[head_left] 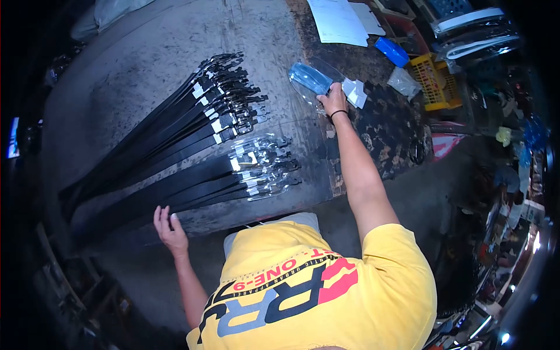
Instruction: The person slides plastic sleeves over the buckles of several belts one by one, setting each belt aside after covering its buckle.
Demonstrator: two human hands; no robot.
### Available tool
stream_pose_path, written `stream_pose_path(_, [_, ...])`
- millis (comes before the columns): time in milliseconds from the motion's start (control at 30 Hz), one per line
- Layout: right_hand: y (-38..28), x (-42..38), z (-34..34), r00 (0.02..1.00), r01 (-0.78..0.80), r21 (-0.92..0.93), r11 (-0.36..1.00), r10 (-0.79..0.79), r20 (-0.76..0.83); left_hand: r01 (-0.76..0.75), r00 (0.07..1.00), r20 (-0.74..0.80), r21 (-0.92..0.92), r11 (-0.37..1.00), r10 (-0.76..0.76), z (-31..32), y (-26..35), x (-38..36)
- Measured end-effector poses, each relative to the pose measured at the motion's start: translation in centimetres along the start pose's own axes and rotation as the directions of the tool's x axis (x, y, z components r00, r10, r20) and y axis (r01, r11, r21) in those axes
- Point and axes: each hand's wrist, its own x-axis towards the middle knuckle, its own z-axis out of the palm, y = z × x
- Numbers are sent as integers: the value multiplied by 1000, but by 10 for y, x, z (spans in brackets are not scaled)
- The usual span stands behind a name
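Observation:
My right hand [335, 100] reaches across the table, its thumb and fingers closed on the near end of a bluish clear plastic packet [311, 78]. Small white paper tags [354, 93] lie just right of that hand. My left hand [170, 231] is off the table's near edge with fingers apart and nothing in it, close to the lower bundle of black straps [175, 185]. Clear plastic [259, 166] covers the buckle ends of this bundle. Beyond it, a second fanned bundle of black straps [169, 119] carries white tags near its buckles.
White paper sheets [338, 22] lie at the table's far side. A blue box-like object [392, 52], a clear plastic bag [404, 83] and a yellow plastic basket [434, 81] stand at the right. The worn grey table [262, 29] has a dark, patchy right part.

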Motion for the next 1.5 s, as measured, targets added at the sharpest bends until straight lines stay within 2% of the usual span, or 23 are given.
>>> stream_pose_path(67, [0,3,1,991,-85,44,995,80,111,-68,998,18,10,998,68,11,29,-4])
stream_pose_path(100, [8,7,6,988,-16,4,1000,15,151,-107,994,15,-4,994,107,15,50,-4])
stream_pose_path(133, [8,7,3,987,-11,16,1000,8,161,-105,994,21,-36,994,106,21,65,-2])
stream_pose_path(167, [8,5,-1,954,-172,311,935,79,290,-7,998,54,-122,992,14,29,78,0])
stream_pose_path(200, [2,-1,-7,896,-348,546,762,100,432,19,999,47,-249,968,-7,39,96,3])
stream_pose_path(233, [-10,-12,-14,874,-430,704,565,66,481,28,997,82,-387,922,4,52,108,9])
stream_pose_path(267, [-26,-27,-23,869,-431,710,557,44,493,78,987,160,-403,912,-14,61,128,14])
stream_pose_path(333, [-60,-60,-40,870,-471,862,187,-62,489,185,947,320,-491,851,-22,90,153,25])
stream_pose_path(367, [-75,-74,-48,865,-477,862,173,-83,496,175,924,379,-537,825,51,104,163,31])
stream_pose_path(467, [-111,-116,-65,832,-513,850,117,-173,526,496,785,618,-665,558,38,119,213,48])
stream_pose_path(600, [-134,-156,-68,848,-422,887,188,-262,460,505,779,608,-753,422,153,119,216,62])
stream_pose_path(667, [-142,-174,-67,863,-344,887,309,-269,428,518,769,619,-750,411,160,112,204,66])
stream_pose_path(933, [-187,-229,-56,877,-317,907,276,-280,391,473,818,560,-785,401,130,65,162,66])
stream_pose_path(1000, [-197,-239,-53,871,-324,905,276,-287,400,444,821,551,-782,438,149,56,153,68])
stream_pose_path(1067, [-202,-247,-46,871,-358,918,170,-294,394,431,836,528,-799,419,148,50,148,67])
stream_pose_path(1133, [-204,-253,-42,869,-340,922,185,-314,383,444,830,542,-785,432,131,47,145,70])
stream_pose_path(1267, [-208,-258,-44,860,-382,920,86,-331,388,412,824,522,-819,400,219,42,141,74])
stream_pose_path(1333, [-208,-258,-46,859,-396,916,60,-328,393,196,888,353,-871,452,296,47,140,74])
stream_pose_path(1367, [-208,-255,-49,870,-402,915,40,-295,396,194,888,350,-874,446,298,48,138,77])
stream_pose_path(1400, [-207,-252,-52,879,-408,913,19,-262,399,-289,881,48,-734,614,471,41,138,82])
stream_pose_path(1433, [-200,-246,-56,873,-396,918,-38,-324,363,-685,712,-174,-381,621,680,36,138,86])
stream_pose_path(1467, [-192,-239,-65,813,-456,873,-171,-480,330,-686,712,-179,-383,618,680,32,139,88])
stream_pose_path(1500, [-185,-231,-73,740,-535,807,-248,-599,307,-747,649,-187,-345,569,738,28,140,88])
